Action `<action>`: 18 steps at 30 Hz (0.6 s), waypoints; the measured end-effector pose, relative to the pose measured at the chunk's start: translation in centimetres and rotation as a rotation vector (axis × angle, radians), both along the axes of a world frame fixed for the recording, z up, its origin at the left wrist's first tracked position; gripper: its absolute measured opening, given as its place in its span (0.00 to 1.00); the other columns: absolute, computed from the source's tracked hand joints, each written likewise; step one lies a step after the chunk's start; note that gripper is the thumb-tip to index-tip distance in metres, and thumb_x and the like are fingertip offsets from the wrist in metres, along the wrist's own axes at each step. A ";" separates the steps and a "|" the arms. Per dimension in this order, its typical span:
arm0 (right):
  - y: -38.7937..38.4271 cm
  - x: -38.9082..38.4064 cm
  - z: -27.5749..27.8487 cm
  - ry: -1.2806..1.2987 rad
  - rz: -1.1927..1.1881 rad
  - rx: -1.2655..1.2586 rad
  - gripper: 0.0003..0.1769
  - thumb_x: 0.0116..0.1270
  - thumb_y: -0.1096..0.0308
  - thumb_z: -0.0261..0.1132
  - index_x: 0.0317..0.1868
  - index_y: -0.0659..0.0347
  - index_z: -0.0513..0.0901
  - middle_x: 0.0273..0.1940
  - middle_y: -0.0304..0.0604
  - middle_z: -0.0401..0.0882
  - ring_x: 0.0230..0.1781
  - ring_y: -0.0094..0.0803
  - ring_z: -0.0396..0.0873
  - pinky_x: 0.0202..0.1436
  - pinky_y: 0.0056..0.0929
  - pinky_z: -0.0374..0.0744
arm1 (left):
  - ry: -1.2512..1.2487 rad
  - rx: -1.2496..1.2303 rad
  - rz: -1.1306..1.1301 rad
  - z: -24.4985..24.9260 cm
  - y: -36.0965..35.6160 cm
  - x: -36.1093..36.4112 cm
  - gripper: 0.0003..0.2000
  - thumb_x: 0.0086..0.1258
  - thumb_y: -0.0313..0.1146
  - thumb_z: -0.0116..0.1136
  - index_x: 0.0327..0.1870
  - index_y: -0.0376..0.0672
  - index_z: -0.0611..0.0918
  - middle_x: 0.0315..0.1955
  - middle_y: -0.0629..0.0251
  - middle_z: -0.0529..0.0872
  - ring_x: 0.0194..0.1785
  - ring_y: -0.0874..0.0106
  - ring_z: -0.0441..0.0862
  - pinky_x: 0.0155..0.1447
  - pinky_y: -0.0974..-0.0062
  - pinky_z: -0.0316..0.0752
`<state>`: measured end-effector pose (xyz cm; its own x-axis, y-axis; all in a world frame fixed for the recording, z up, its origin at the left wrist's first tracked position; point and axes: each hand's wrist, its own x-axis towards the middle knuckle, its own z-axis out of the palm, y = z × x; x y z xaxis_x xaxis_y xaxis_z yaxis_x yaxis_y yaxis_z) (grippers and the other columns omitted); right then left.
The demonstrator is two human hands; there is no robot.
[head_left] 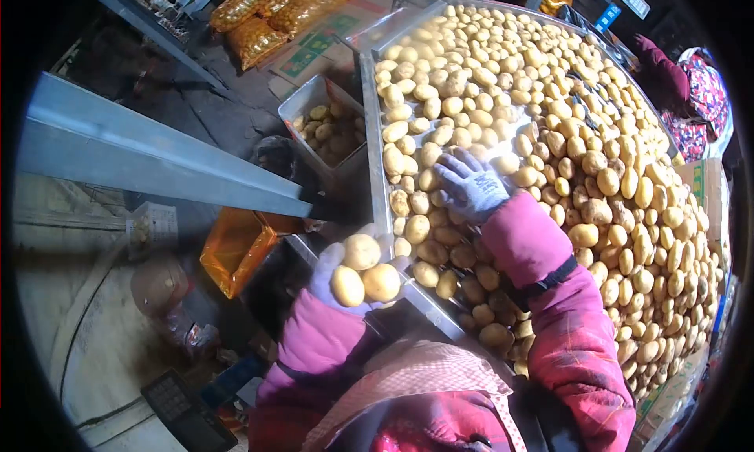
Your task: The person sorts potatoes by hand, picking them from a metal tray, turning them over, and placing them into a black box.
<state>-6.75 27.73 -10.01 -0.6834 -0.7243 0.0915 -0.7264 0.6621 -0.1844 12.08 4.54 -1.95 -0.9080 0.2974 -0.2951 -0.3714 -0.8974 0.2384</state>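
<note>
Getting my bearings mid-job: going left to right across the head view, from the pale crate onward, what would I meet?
Pale crate → orange bag → gloved left hand holding potatoes → gloved right hand, fingers spread → co-worker's patterned clothing.
</note>
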 end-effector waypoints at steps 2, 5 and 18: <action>2.2 1.1 1.4 -0.053 0.024 0.065 0.32 0.59 0.52 0.64 0.64 0.46 0.72 0.68 0.42 0.66 0.70 0.46 0.60 0.64 0.52 0.69 | -0.140 0.020 0.085 0.6 -0.2 1.3 0.32 0.63 0.60 0.52 0.66 0.53 0.72 0.62 0.59 0.74 0.63 0.48 0.71 0.59 0.34 0.67; 5.6 1.9 2.5 -0.051 -0.040 -0.038 0.28 0.58 0.56 0.66 0.60 0.49 0.76 0.65 0.47 0.70 0.64 0.49 0.69 0.64 0.48 0.70 | -0.175 0.051 0.104 -0.3 -0.4 2.3 0.32 0.64 0.61 0.51 0.65 0.52 0.72 0.60 0.57 0.75 0.61 0.48 0.73 0.58 0.33 0.68; 7.5 4.0 3.9 -0.153 0.078 -0.197 0.22 0.55 0.70 0.64 0.53 0.54 0.80 0.50 0.48 0.79 0.53 0.46 0.78 0.54 0.43 0.78 | -0.301 0.275 0.064 -2.0 2.0 2.1 0.29 0.68 0.61 0.45 0.65 0.56 0.72 0.62 0.65 0.74 0.62 0.60 0.74 0.63 0.43 0.65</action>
